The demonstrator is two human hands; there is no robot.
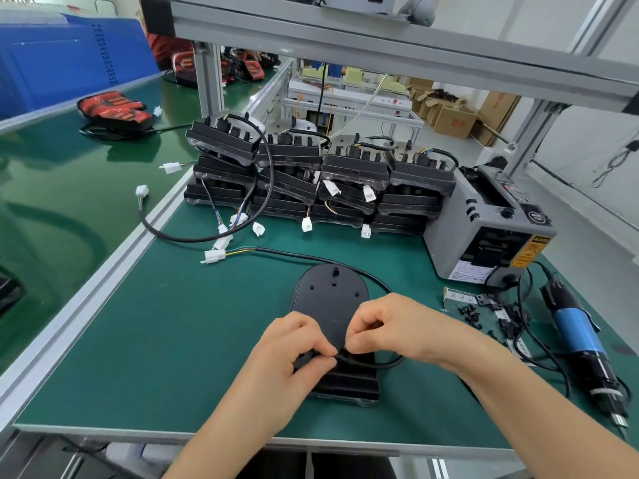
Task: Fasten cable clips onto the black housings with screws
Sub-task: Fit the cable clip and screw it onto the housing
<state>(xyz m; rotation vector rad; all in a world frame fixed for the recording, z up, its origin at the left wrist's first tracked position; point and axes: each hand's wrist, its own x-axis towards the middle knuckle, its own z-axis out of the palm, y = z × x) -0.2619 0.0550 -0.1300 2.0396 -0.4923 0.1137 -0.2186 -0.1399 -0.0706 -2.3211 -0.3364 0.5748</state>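
Observation:
A black housing [331, 295] lies flat on the green mat in front of me, its rounded end pointing away. Its black cable [382, 286] loops round the right side and ends in a white connector [213, 256] at the left. My left hand [292, 354] grips the cable where it crosses the housing's near end. My right hand [387, 324] pinches something small and black at the same spot, right against my left thumb. Whether that is a clip cannot be made out. Loose black screws [468, 314] lie on the mat to the right.
Several black housings [321, 174] with cables and white connectors are stacked at the back of the mat. A grey tape dispenser [484, 229] stands at the right. A blue electric screwdriver [584, 344] lies near the right edge. A green conveyor belt [69, 188] with red lamps runs along the left.

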